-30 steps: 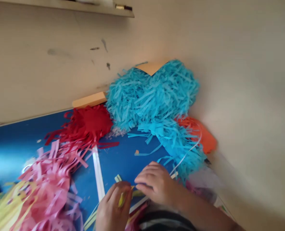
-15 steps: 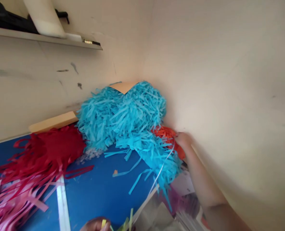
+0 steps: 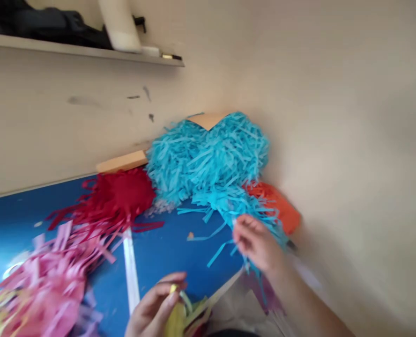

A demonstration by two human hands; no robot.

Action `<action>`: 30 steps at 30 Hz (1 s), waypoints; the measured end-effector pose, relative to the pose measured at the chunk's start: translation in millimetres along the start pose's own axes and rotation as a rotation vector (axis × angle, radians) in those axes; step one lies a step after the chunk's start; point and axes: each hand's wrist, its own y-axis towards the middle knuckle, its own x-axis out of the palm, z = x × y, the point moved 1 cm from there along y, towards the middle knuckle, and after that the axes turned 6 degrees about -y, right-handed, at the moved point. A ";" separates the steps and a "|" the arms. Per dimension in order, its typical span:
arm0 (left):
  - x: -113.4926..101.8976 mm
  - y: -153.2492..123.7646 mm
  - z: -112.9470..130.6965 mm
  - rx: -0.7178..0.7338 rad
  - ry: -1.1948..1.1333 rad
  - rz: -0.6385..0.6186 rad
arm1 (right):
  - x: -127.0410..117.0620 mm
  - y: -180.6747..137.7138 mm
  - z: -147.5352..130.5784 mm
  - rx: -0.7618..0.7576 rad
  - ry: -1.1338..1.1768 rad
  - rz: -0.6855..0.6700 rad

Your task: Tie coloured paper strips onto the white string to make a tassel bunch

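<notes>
My left hand [image 3: 155,306], at the bottom of the view, pinches a small yellow paper strip [image 3: 174,288] between thumb and fingers. Beneath and beside it hang more yellow-green fringe strips [image 3: 178,320]. My right hand [image 3: 255,238] is in front of the trailing light blue tissue fringe [image 3: 225,206], its fingers curled together; what they hold, if anything, is too blurred to make out. Behind that fringe rises a large pile of light blue shredded tissue [image 3: 208,161], with a tan paper point [image 3: 209,120] on top. Orange fringe [image 3: 281,208] lies to its right against the wall.
Red fringe [image 3: 127,192] and pink fringe [image 3: 60,281] lie on the blue table [image 3: 166,252] at left. A white strip [image 3: 130,271] crosses the tabletop. A tan block [image 3: 122,161] rests by the wall. The shelf [image 3: 70,52] above holds dark items and a white cylinder.
My right hand has moved from the orange fringe down and toward me; the white ribbon running from it no longer shows. My left hand has risen further into view. The camera has turned left.
</notes>
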 end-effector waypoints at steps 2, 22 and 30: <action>11.6 -5.3 7.3 -0.072 -0.177 -0.043 | 59.7 -20.7 2.4 -0.071 -0.062 -0.211; -41.8 -24.1 4.5 -0.358 -0.633 0.349 | 147.7 -43.2 11.6 -0.104 -0.161 -0.340; -32.9 -20.7 6.8 -0.339 -0.720 0.402 | 147.0 -48.0 16.1 -0.263 -0.315 -0.175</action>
